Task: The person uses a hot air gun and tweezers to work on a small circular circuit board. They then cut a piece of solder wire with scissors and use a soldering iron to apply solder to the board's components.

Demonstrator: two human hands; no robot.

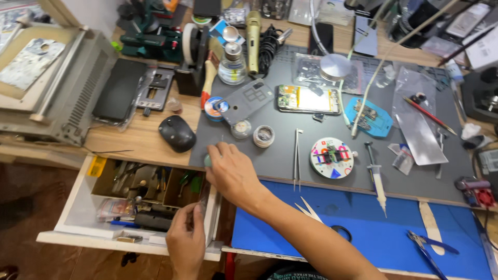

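My right hand [232, 171] reaches across to the left edge of the grey work mat [280, 155]. Its fingertips close on a small pale green round object [207, 161] at the mat's corner. My left hand [187, 243] is lower down, at the front right corner of the open white drawer [72, 207]. Its fingers are curled and pinch a small grey item [198, 209] by the drawer's right wall; what that item is stays unclear. Several hand tools lie in the drawer's compartments [150, 184].
A black mouse [177, 133] sits left of the mat. On the mat lie two small round jars [263, 136], tweezers [297, 155], an opened phone [308, 99], a round disc [331, 157] and a syringe [376, 179]. A blue mat [373, 228] holds scissors [316, 215] and pliers [428, 249].
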